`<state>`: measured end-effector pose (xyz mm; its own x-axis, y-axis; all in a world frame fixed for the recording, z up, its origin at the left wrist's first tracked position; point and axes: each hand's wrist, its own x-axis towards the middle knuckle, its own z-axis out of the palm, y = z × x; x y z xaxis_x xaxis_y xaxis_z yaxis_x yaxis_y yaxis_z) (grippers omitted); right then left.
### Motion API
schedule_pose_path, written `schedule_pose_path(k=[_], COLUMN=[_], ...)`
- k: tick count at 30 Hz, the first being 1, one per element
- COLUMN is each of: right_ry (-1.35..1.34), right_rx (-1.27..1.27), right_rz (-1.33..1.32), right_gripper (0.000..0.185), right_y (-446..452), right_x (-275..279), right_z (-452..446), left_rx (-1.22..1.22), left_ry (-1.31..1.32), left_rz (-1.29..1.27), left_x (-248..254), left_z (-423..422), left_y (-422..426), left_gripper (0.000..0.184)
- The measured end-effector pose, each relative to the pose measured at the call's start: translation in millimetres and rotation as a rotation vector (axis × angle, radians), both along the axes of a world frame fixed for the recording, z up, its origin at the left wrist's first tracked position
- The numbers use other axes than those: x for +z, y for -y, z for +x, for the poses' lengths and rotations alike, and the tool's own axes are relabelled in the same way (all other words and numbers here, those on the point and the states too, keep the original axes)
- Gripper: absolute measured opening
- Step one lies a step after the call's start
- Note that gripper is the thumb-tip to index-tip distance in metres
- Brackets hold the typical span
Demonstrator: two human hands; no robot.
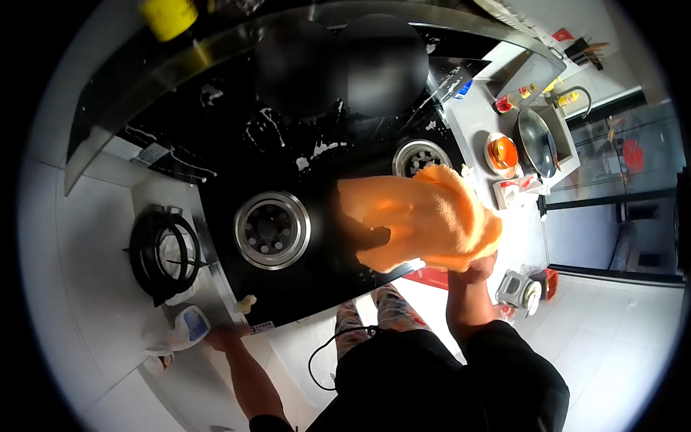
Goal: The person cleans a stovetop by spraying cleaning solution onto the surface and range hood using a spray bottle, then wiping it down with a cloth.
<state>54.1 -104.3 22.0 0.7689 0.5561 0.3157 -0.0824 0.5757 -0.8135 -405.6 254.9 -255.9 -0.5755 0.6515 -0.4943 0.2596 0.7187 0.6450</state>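
Glare whitens the counter (522,234), shadow darkens the left of the orange cloth (421,216), and fisheye distortion bends the edges.

Readable text: none | blue bottle label (195,324): illegible | stove-edge sticker (263,327): too small

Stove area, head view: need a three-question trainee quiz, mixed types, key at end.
1. What does the right hand hold? A) a spoon B) an orange cloth C) a pot lid
2. True or false: the black pot stand sits on the left burner.
3. How many burners show on the black stovetop?

Key: 1. B. 2. False; it is beside the stovetop, to its left. 3. Two; the right burner is partly hidden.
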Motion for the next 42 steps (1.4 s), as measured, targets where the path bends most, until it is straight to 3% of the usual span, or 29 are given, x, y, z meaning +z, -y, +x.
schedule_pose_path(k=[3,5,6,7,8,9,10,11,12,13,14,15,16,21,23,25,26,29,32,34,35,36,38,39,42], right_ry=[0.231,-0.254,-0.336,-0.37,-0.441,-0.471,-0.006,0.449,0.714,0.964,1.043,1.046,1.018,0.921,0.928,0.922,0.919,0.944,0.934,0.995,0.949,1.003,0.965,0.944,0.773], right_rx=[-0.103,0.378,0.468,0.504,0.542,0.579,0.462,0.322,0.253,0.155,0.143,0.151,0.208,0.12,0.023,0.032,0.096,0.247,0.076,0.1,0.254,0.197,0.127,0.107,0.149], right_rz=[-0.272,0.152,0.172,0.119,0.074,0.027,-0.044,-0.117,-0.144,-0.148,-0.096,-0.075,-0.067,0.038,-0.002,-0.07,-0.121,-0.156,-0.402,-0.871,-1.323,-1.409,-1.201,-1.146,-1.088], right_gripper=[0.085,0.079,0.078,0.078,0.077,0.077,0.05,0.025,0.013,0.007,0.006,0.007,0.008,0.005,0.008,0.014,0.024,0.022,0.016,0.03,0.047,0.055,0.051,0.048,0.04], right_y=[1,-15,-13,-5,5,12,15,17,19,22,22,23,25,-2,-9,-8,-9,-21,-29,-30,-29,-27,-15,-14,-10], right_x=[46,82,93,102,109,114,101,87,93,99,116,113,113,71,59,57,49,9,-55,-115,-129,-147,-138,-136,-130], right_z=[-13,-15,-15,-14,-14,-14,-8,-2,-3,-4,-8,-12,-16,-26,-16,-5,-2,11,33,45,44,40,26,19,-7], left_rx=[0.008,0.059,0.086,-0.451,-0.741,-0.82,-0.891,-0.822,-0.73,-1.072,-0.781,-0.989,-1.19,-1.612,-1.493,-1.458,-1.433,-1.19,-0.926,-0.819,-0.745,-0.671,-0.51,-0.466,-0.221], left_ry=[0.1,0.248,0.322,-0.268,-1.055,-0.968,-0.875,-0.448,-0.016,-0.092,0.362,0.422,0.454,0.288,0.432,0.382,0.264,0.323,0.269,0.162,0.059,-0.046,-0.182,-0.256,-0.13], left_rz=[0.117,0.198,0.235,0.216,0.233,0.139,0.044,0.367,0.654,0.585,0.31,0.475,0.587,0.399,0.381,0.488,0.504,0.486,0.426,0.348,0.359,0.364,0.486,0.414,0.435], left_x=[-80,-47,-28,-60,-82,-64,-44,-49,-53,3,47,54,67,164,215,197,161,154,104,70,51,43,49,52,61], left_z=[-60,-50,-43,-72,-93,-82,-67,-47,-33,8,56,80,103,193,241,243,225,213,147,91,64,41,20,13,10], left_y=[-6,22,37,47,59,79,101,126,153,170,189,194,198,214,232,230,221,240,241,225,213,208,194,183,149], left_gripper=[0.066,0.05,0.043,0.036,0.031,0.029,0.031,0.024,0.017,0.017,0.018,0.024,0.035,0.044,0.04,0.035,0.035,0.033,0.037,0.036,0.041,0.045,0.057,0.074,0.09])
